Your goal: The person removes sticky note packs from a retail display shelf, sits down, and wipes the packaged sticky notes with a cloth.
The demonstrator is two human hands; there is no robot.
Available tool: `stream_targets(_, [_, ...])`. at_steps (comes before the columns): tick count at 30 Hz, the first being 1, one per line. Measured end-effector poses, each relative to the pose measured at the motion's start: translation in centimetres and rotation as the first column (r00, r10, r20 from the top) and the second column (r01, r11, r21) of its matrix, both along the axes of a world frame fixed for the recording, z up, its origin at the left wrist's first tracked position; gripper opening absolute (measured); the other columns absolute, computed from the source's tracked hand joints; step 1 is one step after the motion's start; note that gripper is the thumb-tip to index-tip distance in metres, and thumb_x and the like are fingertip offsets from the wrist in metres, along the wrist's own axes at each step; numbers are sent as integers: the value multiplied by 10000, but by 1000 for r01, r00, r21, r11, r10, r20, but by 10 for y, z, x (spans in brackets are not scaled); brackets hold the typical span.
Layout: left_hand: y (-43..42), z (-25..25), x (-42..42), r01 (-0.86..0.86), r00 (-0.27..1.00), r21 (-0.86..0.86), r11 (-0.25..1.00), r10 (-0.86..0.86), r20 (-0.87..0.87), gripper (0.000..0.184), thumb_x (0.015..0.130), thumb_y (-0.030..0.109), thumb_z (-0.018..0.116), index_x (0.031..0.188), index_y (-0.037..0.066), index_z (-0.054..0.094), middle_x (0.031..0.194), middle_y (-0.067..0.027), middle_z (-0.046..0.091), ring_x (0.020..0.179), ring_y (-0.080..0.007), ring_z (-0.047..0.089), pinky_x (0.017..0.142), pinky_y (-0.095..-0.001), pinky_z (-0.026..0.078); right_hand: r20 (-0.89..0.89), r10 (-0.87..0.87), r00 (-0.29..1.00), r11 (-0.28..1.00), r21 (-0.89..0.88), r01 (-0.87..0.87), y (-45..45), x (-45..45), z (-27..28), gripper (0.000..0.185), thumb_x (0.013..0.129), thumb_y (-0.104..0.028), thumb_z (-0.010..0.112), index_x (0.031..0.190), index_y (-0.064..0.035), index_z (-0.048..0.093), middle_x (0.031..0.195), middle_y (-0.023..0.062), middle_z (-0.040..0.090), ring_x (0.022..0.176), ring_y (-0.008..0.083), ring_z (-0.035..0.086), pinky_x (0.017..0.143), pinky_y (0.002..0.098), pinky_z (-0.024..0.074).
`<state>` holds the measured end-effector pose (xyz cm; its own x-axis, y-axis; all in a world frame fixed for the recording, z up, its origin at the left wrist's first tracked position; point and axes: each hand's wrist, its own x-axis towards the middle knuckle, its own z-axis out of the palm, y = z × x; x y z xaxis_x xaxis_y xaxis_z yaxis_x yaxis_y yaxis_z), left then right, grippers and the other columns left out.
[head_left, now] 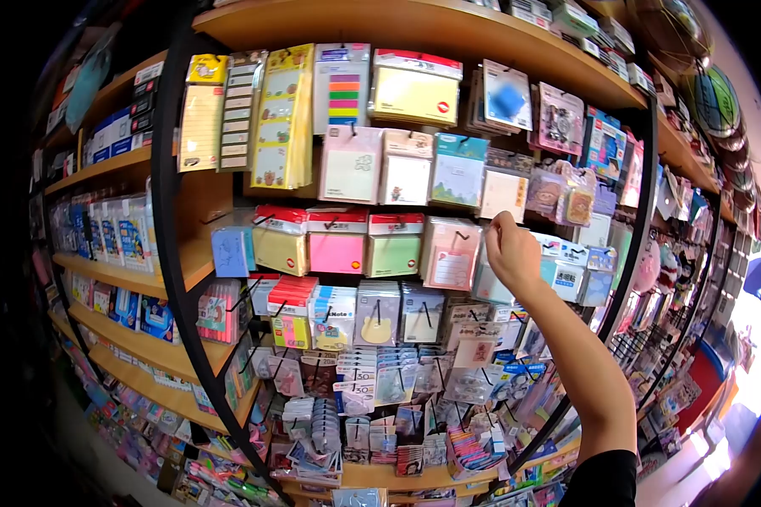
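My right hand (513, 252) is raised to the rack, its fingers curled together at the lower edge of a cream sticky-note pack (504, 193). What lies between the fingertips, if anything, is hidden. Just behind and below the hand, a pale pack (487, 283) is partly covered. To the left hangs a pink memo pack (451, 253) in clear wrap, and beyond it a green sticky-note pack (395, 253). A teal-topped notepad pack (458, 171) hangs up and to the left of the fingers. My left hand is out of view.
Black hooks stick out from the rack in rows. A wooden shelf (414, 21) runs above, and black uprights (173, 211) frame the bay. Small packs crowd the lower rows. Balls (714, 101) hang at the upper right, and boxed goods (114, 232) fill the left shelves.
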<state>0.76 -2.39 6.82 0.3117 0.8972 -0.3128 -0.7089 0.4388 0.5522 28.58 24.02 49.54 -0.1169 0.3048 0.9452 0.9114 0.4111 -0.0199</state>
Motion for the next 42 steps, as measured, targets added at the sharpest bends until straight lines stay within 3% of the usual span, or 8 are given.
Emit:
stream_targets(7, [12,24,5,6,998,50,999,-2,-63,348,887,212,481,1162,-2,483,1030,-98,580,921,-201,576,798,-325,486,-312,294,904,835,-375,-401,-43,8,-101,205,839,-210,479,892,-30,561,703,190,603,626,324,605,575,410,471])
stream_targets(10, [14,29,9,3,997,62,998,2,-79,355,883,212,486,1166,-1,478,1036,-101,576,927,-207,574,802,-333,482,-457,345,820,332,-758,-562,-86,-11,-200,286,860,-286,495,977,-36,569,785,142,611,661,238,588,593,348,471])
stream_targets(14, [14,33,14,-12,996,65,998,17,-89,364,878,212,493,1172,-1,472,1045,-105,572,935,-214,570,808,-342,477,-742,-9,670,-373,-619,-691,-162,-42,-305,390,876,-380,524,1091,-57,563,902,62,606,673,82,545,581,231,457])
stream_targets(19, [15,35,24,-28,995,63,998,34,-94,376,871,212,501,1180,0,464,1056,-110,567,945,-224,566,815,-354,471,-873,-360,329,-147,-295,-944,-207,-44,-353,270,876,-356,506,910,-99,581,707,36,540,579,127,507,447,275,399])
stream_targets(26, [17,37,32,-36,995,58,998,41,-93,395,861,212,513,1190,1,452,1071,-118,560,959,-237,560,825,-370,463,-748,254,613,40,-626,-779,-189,-27,-381,332,792,-124,550,1115,-47,548,939,111,623,765,188,583,681,304,474])
stream_targets(35, [15,36,33,-43,996,74,996,49,-79,421,849,212,529,1203,3,437,1090,-127,550,977,-253,552,838,-391,453,-670,36,742,211,-720,-661,-198,-34,-366,236,745,-192,660,913,-33,615,669,83,577,615,130,507,556,308,425])
stream_targets(41, [13,33,29,-39,997,82,996,44,-60,440,841,211,539,1212,4,428,1103,-133,544,989,-264,547,847,-405,446,-759,54,649,271,-614,-741,-191,-27,-325,256,758,-263,641,828,-20,601,692,106,564,648,198,528,595,332,423])
stream_targets(42, [13,33,28,-37,998,84,996,41,-56,443,840,211,541,1214,4,426,1105,-134,543,991,-266,546,848,-408,444,-876,15,483,193,-471,-861,-150,-19,-399,211,833,-234,624,859,-26,598,727,17,583,586,52,486,506,226,402])
